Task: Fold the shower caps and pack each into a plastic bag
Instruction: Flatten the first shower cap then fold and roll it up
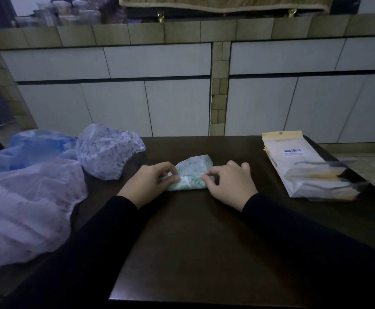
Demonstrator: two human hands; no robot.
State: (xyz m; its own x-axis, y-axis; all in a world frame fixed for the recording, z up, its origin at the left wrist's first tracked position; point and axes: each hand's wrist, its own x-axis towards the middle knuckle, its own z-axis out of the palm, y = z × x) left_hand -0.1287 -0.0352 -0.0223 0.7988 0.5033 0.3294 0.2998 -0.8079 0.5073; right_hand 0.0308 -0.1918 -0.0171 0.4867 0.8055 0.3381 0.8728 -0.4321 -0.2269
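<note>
A green-patterned shower cap (192,172), folded into a small packet, lies on the dark table (193,241) in the middle. My left hand (147,181) pinches its left end and my right hand (228,181) pinches its right end. A stack of plastic bags (304,168) with yellow headers and a barcode label lies at the right. Unfolded caps lie at the left: a purple-patterned one (108,150), a pink one (26,208) and a blue one (34,146).
A tiled counter with white panels (159,85) stands behind the table. The table's front edge runs near the bottom of the view, and its right edge passes just beyond the bag stack.
</note>
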